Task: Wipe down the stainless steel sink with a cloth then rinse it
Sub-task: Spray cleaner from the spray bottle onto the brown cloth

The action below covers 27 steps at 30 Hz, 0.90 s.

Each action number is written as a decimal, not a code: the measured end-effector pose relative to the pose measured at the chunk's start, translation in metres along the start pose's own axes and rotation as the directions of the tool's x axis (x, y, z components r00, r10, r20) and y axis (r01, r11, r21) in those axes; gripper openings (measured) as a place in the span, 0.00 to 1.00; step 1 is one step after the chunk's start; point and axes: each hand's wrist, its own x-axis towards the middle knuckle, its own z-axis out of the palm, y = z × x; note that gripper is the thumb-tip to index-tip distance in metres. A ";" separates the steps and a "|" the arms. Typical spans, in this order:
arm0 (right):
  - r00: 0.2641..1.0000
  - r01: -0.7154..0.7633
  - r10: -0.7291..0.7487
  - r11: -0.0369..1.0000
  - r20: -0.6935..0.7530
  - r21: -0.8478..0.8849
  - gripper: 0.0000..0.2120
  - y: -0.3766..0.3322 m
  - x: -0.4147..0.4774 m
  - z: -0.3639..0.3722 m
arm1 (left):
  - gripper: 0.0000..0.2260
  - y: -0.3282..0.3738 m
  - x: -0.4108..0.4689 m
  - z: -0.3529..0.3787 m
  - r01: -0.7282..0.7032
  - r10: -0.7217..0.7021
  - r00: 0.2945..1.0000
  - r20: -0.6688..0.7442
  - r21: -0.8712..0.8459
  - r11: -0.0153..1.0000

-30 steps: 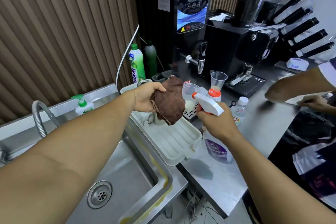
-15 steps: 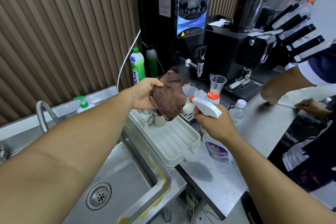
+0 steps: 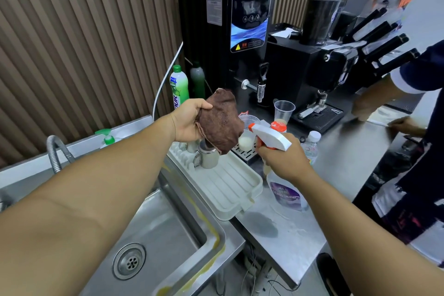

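My left hand (image 3: 189,120) holds a bunched brown cloth (image 3: 222,121) up in the air above a white drying tray (image 3: 230,190). My right hand (image 3: 283,158) grips the neck and trigger of a clear spray bottle (image 3: 283,193) with a white and orange head, its nozzle aimed at the cloth from a short gap. The stainless steel sink (image 3: 168,230) lies below my left arm, with its round drain (image 3: 129,261) at the bottom and yellowish residue along its right rim. A flexible metal faucet hose (image 3: 54,151) rises at the left.
A metal cup (image 3: 207,157) stands on the tray. Green detergent bottles (image 3: 179,86) line the slatted wall. A black water dispenser (image 3: 230,31), plastic cups (image 3: 283,110) and a coffee machine (image 3: 312,72) crowd the steel counter. Another person's arms (image 3: 389,108) work at the right.
My view has shifted slightly down and nearer. Both hands have kept their hold on the cloth and spray bottle, with the nozzle still facing the cloth.
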 end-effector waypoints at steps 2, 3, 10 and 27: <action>1.000 0.022 -0.022 1.000 -0.003 0.001 0.02 -0.003 0.001 -0.002 | 0.15 0.003 -0.002 0.001 -0.001 0.001 1.000 -0.002 0.007 1.000; 1.000 0.031 -0.031 0.999 0.000 -0.005 0.02 -0.003 0.001 -0.003 | 0.15 0.005 -0.003 0.002 -0.003 0.003 1.000 -0.004 0.012 1.000; 1.000 0.027 -0.027 0.999 -0.008 -0.020 0.02 0.000 0.004 -0.010 | 0.16 0.016 -0.009 0.009 -0.014 0.014 1.000 0.027 0.032 0.999; 0.999 0.020 -0.022 0.998 -0.043 -0.064 0.01 0.004 -0.005 -0.010 | 0.14 0.011 -0.003 0.012 -0.046 0.047 0.999 -0.007 0.115 0.992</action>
